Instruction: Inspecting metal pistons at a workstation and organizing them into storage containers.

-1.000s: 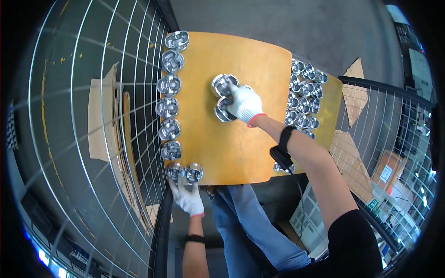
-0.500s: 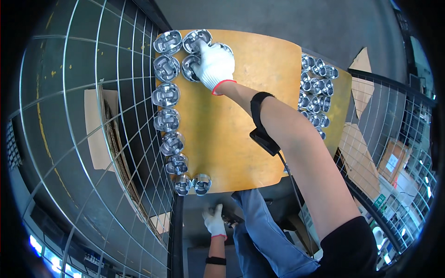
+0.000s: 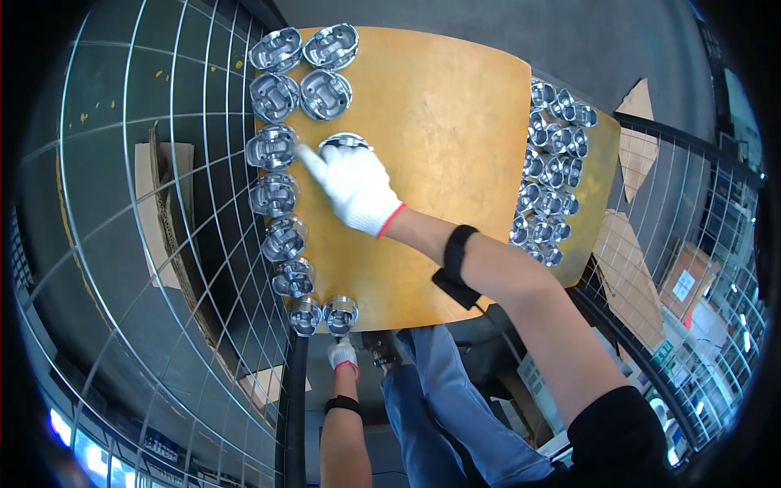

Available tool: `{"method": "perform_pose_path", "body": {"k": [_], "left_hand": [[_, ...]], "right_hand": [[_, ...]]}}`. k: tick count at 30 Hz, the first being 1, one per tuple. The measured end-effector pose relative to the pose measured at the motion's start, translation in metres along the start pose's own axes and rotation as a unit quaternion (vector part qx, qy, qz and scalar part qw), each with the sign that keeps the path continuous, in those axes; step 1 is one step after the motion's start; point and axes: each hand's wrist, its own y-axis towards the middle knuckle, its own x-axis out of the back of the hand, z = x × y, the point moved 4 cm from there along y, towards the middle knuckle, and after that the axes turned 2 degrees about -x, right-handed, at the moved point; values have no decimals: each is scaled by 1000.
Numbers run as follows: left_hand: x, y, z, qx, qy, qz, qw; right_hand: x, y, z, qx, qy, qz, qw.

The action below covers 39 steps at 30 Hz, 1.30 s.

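Note:
Silvery metal engine pistons stand on a yellow-brown board. My right hand (image 3: pixel 355 185), in a white knitted glove with a red cuff, is closed over a piston (image 3: pixel 345 140) in the second column. The fingers are largely hidden behind the hand, and the thumb sticks out left, close to a left-column piston (image 3: pixel 272 147). Two other pistons (image 3: pixel 331 46) (image 3: pixel 325 94) stand beyond it. My left hand (image 3: pixel 342 355), also gloved, is at the board's near edge, just below a piston (image 3: pixel 340 314); its fingertips are hard to make out.
Left-column pistons (image 3: pixel 285 237) line the board (image 3: pixel 439 163) beside a wire mesh fence (image 3: pixel 175 195). Several more pistons (image 3: pixel 553 172) stand in rows on a second board (image 3: pixel 598 171) at the right. Cardboard (image 3: pixel 167 220) lies behind the mesh. A cable hangs from my right wrist strap (image 3: pixel 457 264).
My right hand has moved nearer, drawing a piston clear of the two at the far end. My left hand has risen to the board's near edge. The view has shifted slightly.

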Motion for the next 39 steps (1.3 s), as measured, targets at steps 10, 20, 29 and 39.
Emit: {"method": "perform_pose_path", "body": {"k": [10, 20, 29, 39], "left_hand": [[-10, -82, -52, 30, -245, 118, 962], [-51, -148, -36, 8, -212, 214, 953], [-20, -177, -9, 89, -277, 200, 935], [2, -166, 21, 38, -201, 196, 959]], "right_hand": [[4, -55, 27, -3, 70, -66, 995], [-107, -182, 82, -62, 52, 326, 942], [-57, -150, 10, -289, 161, 23, 943], [-57, -72, -5, -413, 253, -89, 870]]}}
